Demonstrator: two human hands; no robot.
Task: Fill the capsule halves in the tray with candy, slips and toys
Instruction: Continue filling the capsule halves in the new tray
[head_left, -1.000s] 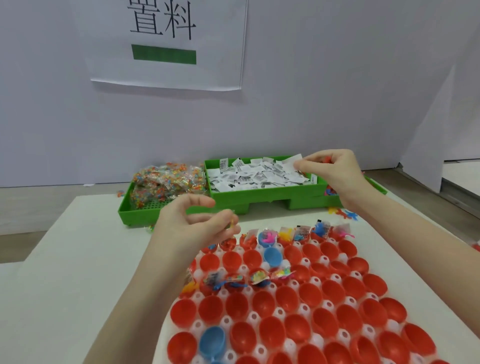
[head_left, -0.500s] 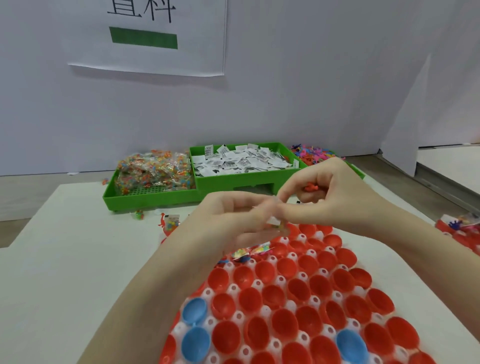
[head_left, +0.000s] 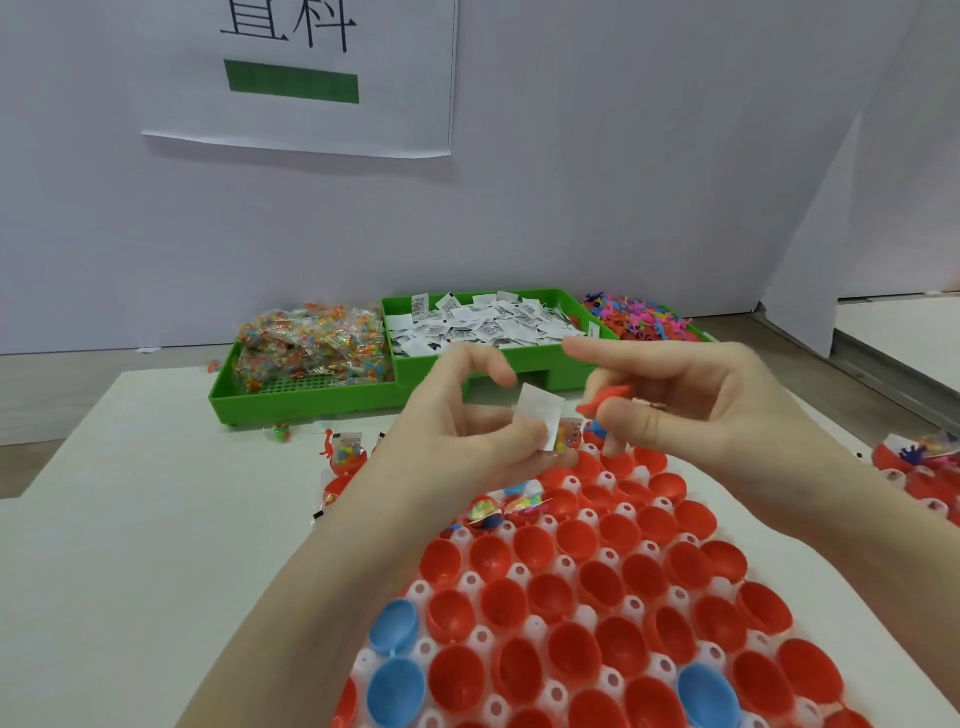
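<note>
- Both hands have come back from the far supply bins and now meet over the far end of the tray (head_left: 524, 623); a second ago the right hand was reaching at the slip bin, so a fresh set of fillings has been gathered
- The left hand (head_left: 467, 441) pinches a white slip (head_left: 540, 415) together with what looks like a candy packet (head_left: 563, 439), though it is partly hidden
- The right hand (head_left: 691, 400) curls its fingers round a small red toy (head_left: 605, 397); the next empty half can likely be loaded with all three
- The capsule halves (head_left: 550, 597), mostly red with a few blue, fill the tray; only the far ones hold packets, the near rows lie empty
- The green bin (head_left: 311, 402) at the far side holds candy packets (head_left: 311, 345) on the left, paper slips (head_left: 488, 322) in the middle, bright toys (head_left: 639, 319) on the right
- A second tray (head_left: 919, 467) shows at the right edge
</note>
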